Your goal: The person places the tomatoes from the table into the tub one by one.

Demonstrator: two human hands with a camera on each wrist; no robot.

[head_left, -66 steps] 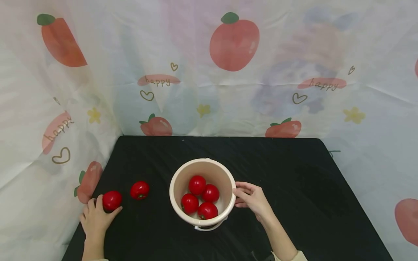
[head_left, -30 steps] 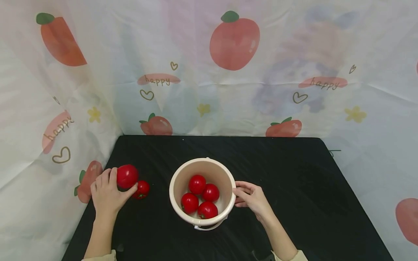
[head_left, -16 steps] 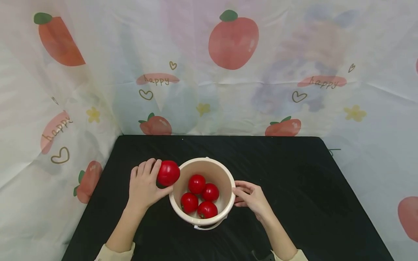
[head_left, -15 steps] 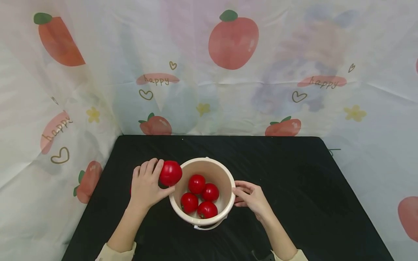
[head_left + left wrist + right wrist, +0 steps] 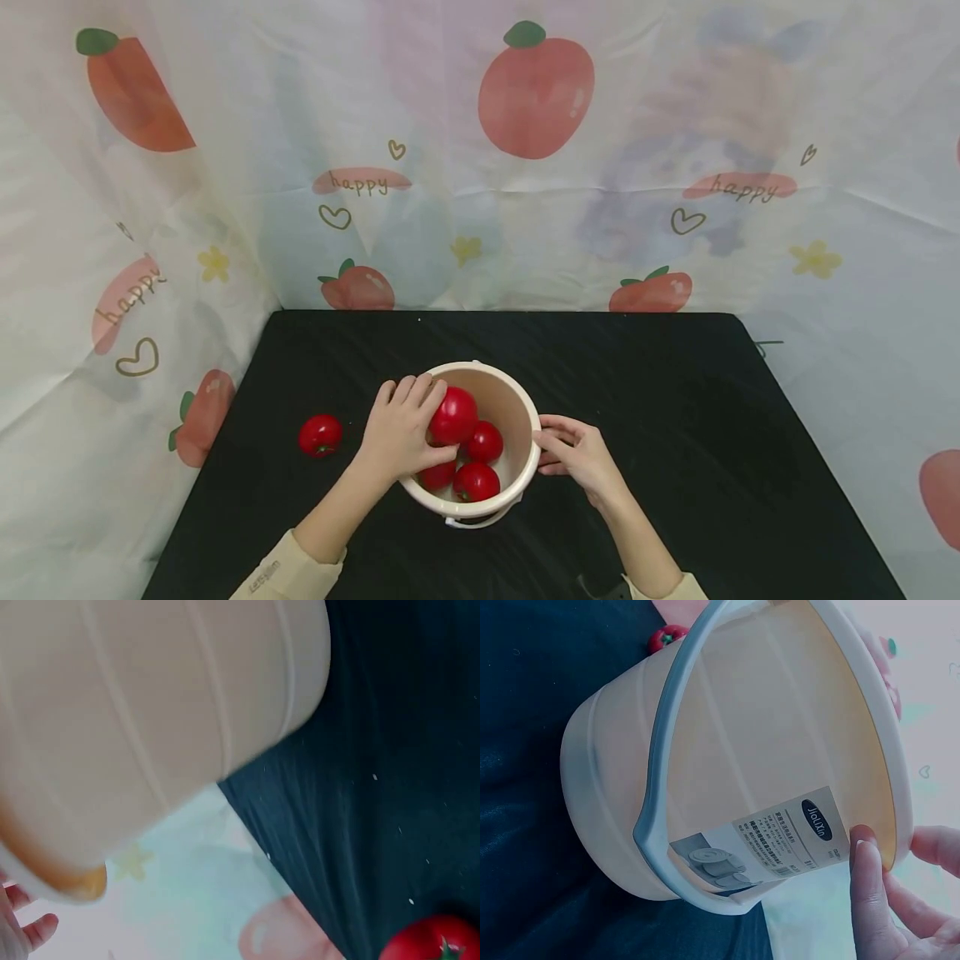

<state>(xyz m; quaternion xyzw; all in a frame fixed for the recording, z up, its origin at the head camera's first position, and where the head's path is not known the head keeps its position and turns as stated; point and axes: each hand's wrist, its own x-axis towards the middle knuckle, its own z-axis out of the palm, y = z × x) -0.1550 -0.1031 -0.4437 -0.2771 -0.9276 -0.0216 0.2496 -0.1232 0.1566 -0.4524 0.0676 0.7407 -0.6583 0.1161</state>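
Note:
My left hand (image 5: 411, 427) grips a red tomato (image 5: 454, 414) just inside the left rim of a cream bucket (image 5: 527, 406). Three more tomatoes (image 5: 480, 463) lie in the bucket beneath it. My right hand (image 5: 564, 447) holds the bucket's right rim between thumb and fingers; in the right wrist view its fingers (image 5: 871, 900) lie against the bucket's wall (image 5: 615, 802) beside a printed label (image 5: 780, 841). One loose tomato (image 5: 320, 435) lies on the black table (image 5: 675, 417) left of the bucket, and the left wrist view shows this tomato (image 5: 433, 942) past the bucket's outer wall (image 5: 150, 705).
A grey handle (image 5: 658, 757) hangs folded down along the bucket's side. A white fruit-print curtain (image 5: 480, 167) closes in the table at the back and on both sides. The table's black cloth (image 5: 720, 467) stretches bare to the right of the bucket.
My left hand lifted a tomato from the table's left edge and carried it right, over the rim into the bucket. The right hand and the bucket stayed put.

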